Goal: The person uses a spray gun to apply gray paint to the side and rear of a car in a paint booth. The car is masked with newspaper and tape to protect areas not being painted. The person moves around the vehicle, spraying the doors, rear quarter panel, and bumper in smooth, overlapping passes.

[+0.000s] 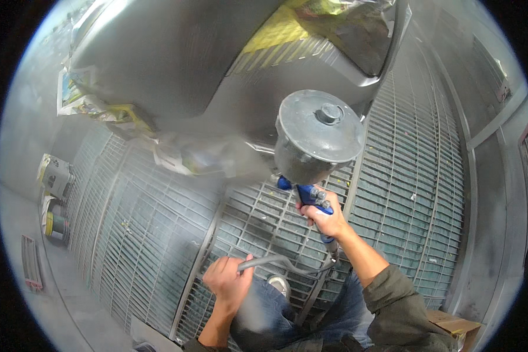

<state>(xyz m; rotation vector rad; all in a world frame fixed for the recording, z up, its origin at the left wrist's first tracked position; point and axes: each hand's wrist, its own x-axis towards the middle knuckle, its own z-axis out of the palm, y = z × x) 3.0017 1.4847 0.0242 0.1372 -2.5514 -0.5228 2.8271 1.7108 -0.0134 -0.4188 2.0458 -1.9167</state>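
My right hand (pixel 332 218) is wrapped round the grip of a blue spray gun (pixel 308 196). On top of the gun sits a round grey paint cup (pixel 299 159), its knobbed lid facing up. From the gun's lower end a grey air hose (pixel 281 261) curves across to my left hand (pixel 226 280), which is closed around it. Beyond the gun stands a large dark grey vehicle body panel (pixel 176 53); the cup hides part of it. A pale haze hangs near the panel's lower edge, left of the gun. The gun's nozzle is mostly hidden below the cup.
Masking paper (pixel 85 100) hangs along the panel's edge, and yellow sheeting (pixel 278 26) covers its upper part. Underfoot is metal floor grating (pixel 405 193). A white container (pixel 56 176) and a bucket (pixel 56 226) stand at left; a cardboard box (pixel 452 322) sits at lower right.
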